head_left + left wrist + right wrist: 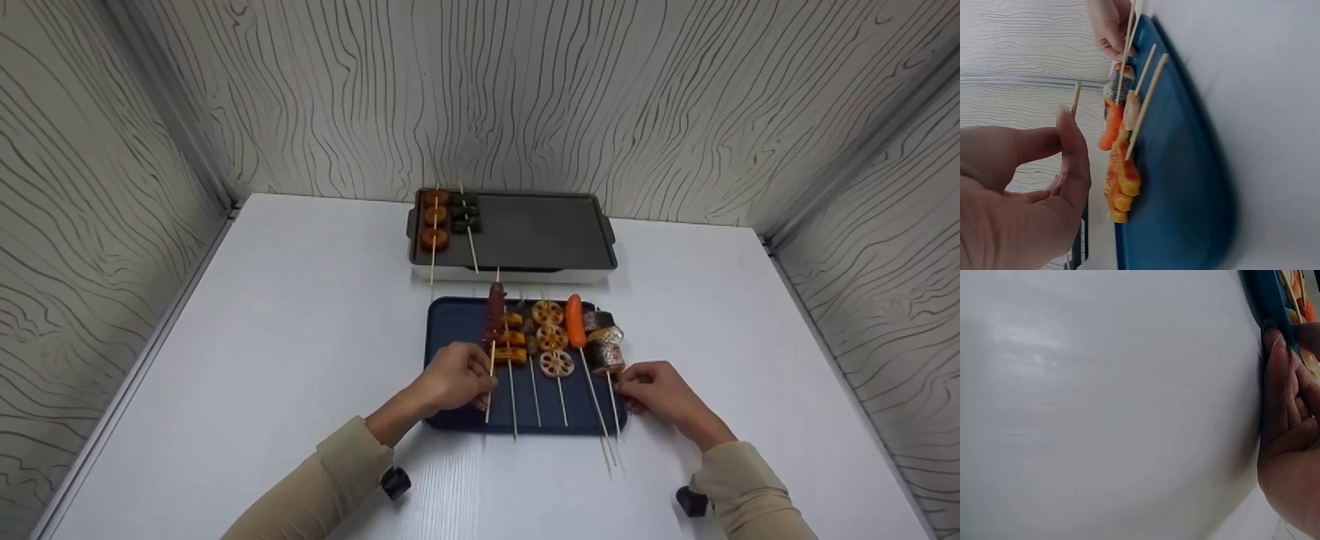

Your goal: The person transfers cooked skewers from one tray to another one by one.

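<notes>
In the head view my left hand (454,375) pinches the bamboo stick of a dark red meat skewer (496,309). The left wrist view shows that stick (1076,100) between thumb and fingers, raised above the blue tray (1185,185). My right hand (660,386) grips the tray's right rim, thumb above and fingers below, seen in the right wrist view. Several skewers lie on the tray: yellow pieces (511,356), small brownish pieces (531,343), lotus root slices (556,364), an orange sausage (575,321) and silver-skinned fish chunks (606,354).
Behind the tray stands a dark griddle (536,229) with side handles. At its left end lie a skewer of round orange-brown slices (434,216) and one of dark green pieces (466,214). The white table (315,300) meets wood-patterned panels (487,97) at the back and sides.
</notes>
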`<state>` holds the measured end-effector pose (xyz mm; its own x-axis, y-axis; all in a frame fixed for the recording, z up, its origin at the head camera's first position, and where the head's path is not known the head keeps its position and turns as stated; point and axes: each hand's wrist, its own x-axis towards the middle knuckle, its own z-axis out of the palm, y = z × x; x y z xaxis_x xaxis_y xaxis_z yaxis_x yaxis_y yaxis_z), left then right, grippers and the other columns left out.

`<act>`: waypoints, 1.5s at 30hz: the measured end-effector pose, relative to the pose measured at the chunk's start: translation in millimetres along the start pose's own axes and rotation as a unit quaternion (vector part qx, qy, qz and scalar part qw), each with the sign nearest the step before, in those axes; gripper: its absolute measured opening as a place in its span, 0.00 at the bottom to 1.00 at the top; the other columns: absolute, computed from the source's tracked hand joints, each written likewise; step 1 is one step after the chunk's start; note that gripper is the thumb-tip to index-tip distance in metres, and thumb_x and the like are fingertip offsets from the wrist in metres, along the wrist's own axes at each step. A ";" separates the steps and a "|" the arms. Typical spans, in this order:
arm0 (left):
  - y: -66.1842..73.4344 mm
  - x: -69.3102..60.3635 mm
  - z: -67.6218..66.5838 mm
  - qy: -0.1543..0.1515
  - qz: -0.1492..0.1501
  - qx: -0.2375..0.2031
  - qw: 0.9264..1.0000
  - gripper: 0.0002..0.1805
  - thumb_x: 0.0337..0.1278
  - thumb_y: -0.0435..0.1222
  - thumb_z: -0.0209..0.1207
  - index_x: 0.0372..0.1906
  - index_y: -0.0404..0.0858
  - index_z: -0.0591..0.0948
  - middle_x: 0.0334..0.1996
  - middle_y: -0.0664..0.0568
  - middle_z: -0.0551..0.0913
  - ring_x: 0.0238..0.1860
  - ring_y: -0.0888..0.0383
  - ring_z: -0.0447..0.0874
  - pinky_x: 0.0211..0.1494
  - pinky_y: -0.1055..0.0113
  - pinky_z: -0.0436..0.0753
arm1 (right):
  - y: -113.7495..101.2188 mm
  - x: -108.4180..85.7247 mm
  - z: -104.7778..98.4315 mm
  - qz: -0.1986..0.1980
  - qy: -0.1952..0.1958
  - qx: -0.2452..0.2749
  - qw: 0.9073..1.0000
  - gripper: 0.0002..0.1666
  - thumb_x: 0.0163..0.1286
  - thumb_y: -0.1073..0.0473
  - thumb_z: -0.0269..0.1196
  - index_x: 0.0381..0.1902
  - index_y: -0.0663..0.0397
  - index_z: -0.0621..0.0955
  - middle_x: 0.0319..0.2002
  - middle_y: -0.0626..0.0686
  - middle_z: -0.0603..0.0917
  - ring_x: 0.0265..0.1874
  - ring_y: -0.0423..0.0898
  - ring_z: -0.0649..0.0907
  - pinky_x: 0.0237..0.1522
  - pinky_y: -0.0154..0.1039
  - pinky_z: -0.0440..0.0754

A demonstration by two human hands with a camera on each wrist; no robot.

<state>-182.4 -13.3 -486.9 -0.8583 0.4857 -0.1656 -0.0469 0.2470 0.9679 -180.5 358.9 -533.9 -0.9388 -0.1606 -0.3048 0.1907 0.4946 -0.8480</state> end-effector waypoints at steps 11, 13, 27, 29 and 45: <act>-29.0 -10.4 4.3 0.007 -0.035 0.010 0.999 0.07 0.62 0.22 0.61 0.43 0.22 0.78 0.30 0.37 0.87 0.22 0.52 0.87 0.31 0.59 0.87 | 1.2 -1.3 0.5 -0.007 -0.009 0.023 1.000 0.12 0.70 0.65 0.63 0.42 0.73 0.83 0.30 0.49 0.84 0.26 0.41 0.82 0.31 0.36 0.84; -31.1 -10.7 4.8 0.005 -0.037 0.019 0.999 0.07 0.62 0.23 0.62 0.42 0.23 0.79 0.28 0.38 0.87 0.22 0.51 0.88 0.30 0.59 0.87 | 0.8 -1.3 0.3 -0.004 -0.005 0.022 1.000 0.11 0.70 0.64 0.64 0.42 0.72 0.83 0.30 0.49 0.83 0.26 0.41 0.82 0.31 0.35 0.84; -29.7 -8.0 0.1 -0.021 -0.042 0.079 0.996 0.04 0.62 0.28 0.66 0.36 0.32 0.81 0.25 0.46 0.87 0.22 0.53 0.87 0.28 0.60 0.86 | 1.2 -1.3 -0.2 -0.006 0.001 0.016 1.000 0.12 0.70 0.64 0.64 0.43 0.72 0.83 0.29 0.49 0.83 0.26 0.41 0.82 0.30 0.36 0.84; -28.3 -8.5 -2.1 -0.029 -0.041 0.086 0.995 0.05 0.63 0.30 0.67 0.38 0.33 0.82 0.27 0.47 0.86 0.22 0.53 0.87 0.28 0.59 0.86 | 1.9 -1.0 -0.3 -0.008 0.000 0.016 1.000 0.12 0.70 0.64 0.64 0.42 0.72 0.83 0.29 0.50 0.83 0.26 0.41 0.82 0.30 0.36 0.83; -1.9 -5.9 -32.5 -0.043 0.001 0.136 0.990 0.08 0.70 0.35 0.62 0.43 0.33 0.83 0.35 0.39 0.87 0.31 0.40 0.87 0.29 0.60 0.84 | 1.6 1.0 -0.1 0.002 0.001 0.008 1.000 0.11 0.71 0.65 0.63 0.42 0.71 0.84 0.30 0.50 0.84 0.26 0.41 0.82 0.30 0.36 0.83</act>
<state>-193.9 -43.8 -481.6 -0.8114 0.5523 -0.1911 0.1035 0.4575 0.8832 -181.2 359.7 -535.5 -0.9385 -0.1569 -0.3076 0.1990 0.4820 -0.8532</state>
